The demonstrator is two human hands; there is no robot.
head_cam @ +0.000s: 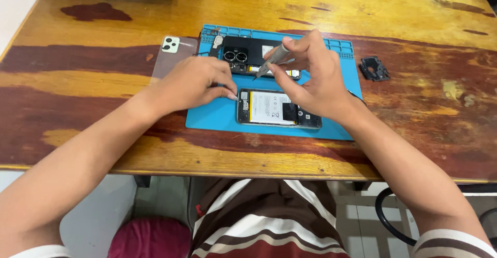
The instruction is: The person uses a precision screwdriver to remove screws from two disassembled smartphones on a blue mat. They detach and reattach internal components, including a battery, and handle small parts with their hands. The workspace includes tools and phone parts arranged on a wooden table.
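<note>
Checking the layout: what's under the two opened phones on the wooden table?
Both the nearer opened phone and the farther opened phone lie on a blue rectangular work mat, which rests on the worn wooden table. The right hand covers part of the mat.

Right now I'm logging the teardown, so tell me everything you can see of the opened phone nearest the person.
The opened phone lies flat, back cover off, along the near edge of the blue mat. A dark frame surrounds a large white battery, with black parts at its right end and small metal parts at its left. The left hand fingertips touch its left end; the right hand, holding a grey tool, hovers over it.
</note>
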